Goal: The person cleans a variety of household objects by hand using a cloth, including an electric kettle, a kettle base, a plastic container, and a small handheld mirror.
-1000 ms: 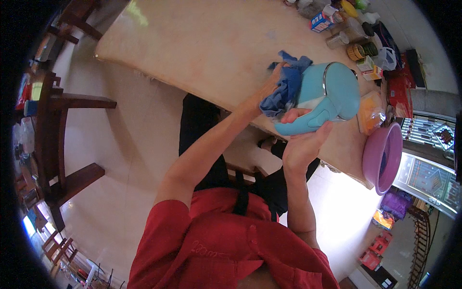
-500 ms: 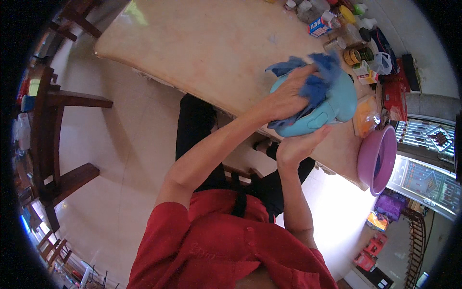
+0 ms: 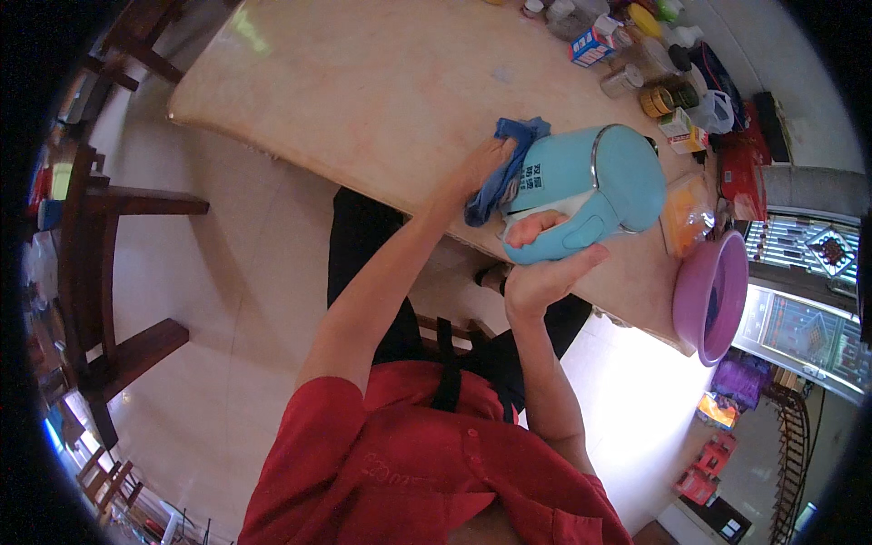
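A light blue electric kettle (image 3: 570, 165) is tipped on its side above the table's near edge, its rounded lid end toward the right. My right hand (image 3: 543, 280) is wrapped around its handle from below, with fingers passing through the gap between handle and body. At the kettle's base end, my left hand (image 3: 480, 169) presses a crumpled blue cloth (image 3: 495, 196) against it. The cloth bunches over the left fingertips and partly hides them.
The pale table (image 3: 363, 100) stretches ahead. Jars, a blue-and-red box (image 3: 590, 47) and other containers line its far right side. A purple basin (image 3: 688, 304) and an orange plastic bag (image 3: 683, 213) sit at the right. A dark wooden chair (image 3: 86, 263) stands on the left.
My left hand and the cloth have moved left, from the kettle's side to its base end. The kettle has turned, showing its side and handle gap more; my right hand keeps the handle.
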The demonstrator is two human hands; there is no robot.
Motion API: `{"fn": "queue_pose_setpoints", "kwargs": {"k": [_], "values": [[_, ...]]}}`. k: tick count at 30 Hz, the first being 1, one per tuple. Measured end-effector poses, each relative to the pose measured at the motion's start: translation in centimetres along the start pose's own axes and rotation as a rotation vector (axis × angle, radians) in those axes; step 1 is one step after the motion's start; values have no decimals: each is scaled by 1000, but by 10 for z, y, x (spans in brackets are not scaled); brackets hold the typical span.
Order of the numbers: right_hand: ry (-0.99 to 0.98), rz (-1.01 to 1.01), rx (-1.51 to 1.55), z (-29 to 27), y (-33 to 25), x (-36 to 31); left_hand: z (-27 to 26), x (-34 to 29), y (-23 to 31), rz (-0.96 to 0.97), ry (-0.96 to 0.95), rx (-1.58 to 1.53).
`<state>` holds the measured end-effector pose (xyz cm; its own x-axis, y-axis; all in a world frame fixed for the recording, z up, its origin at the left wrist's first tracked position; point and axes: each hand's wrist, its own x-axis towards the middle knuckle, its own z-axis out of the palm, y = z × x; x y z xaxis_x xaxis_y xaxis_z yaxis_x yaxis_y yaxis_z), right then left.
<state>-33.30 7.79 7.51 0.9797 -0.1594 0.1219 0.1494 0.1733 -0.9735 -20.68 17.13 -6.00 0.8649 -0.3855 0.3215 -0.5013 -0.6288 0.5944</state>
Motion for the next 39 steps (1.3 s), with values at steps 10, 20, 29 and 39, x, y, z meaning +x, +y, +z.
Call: {"fn": "queue_pose_setpoints", "kwargs": {"k": [10, 20, 29, 39], "values": [[161, 58, 87, -7, 5, 5, -82, 38, 125, -105, 294, -718], [108, 35, 119, -6, 5, 4, -18, 47, 50, -530, 107, -1088], [48, -51, 19, -7, 5, 8, -48, -16, 95, -741, 173, -938], [162, -19, 115, -7, 14, 6, -91, 40, 123, -25, 177, -824]]}}
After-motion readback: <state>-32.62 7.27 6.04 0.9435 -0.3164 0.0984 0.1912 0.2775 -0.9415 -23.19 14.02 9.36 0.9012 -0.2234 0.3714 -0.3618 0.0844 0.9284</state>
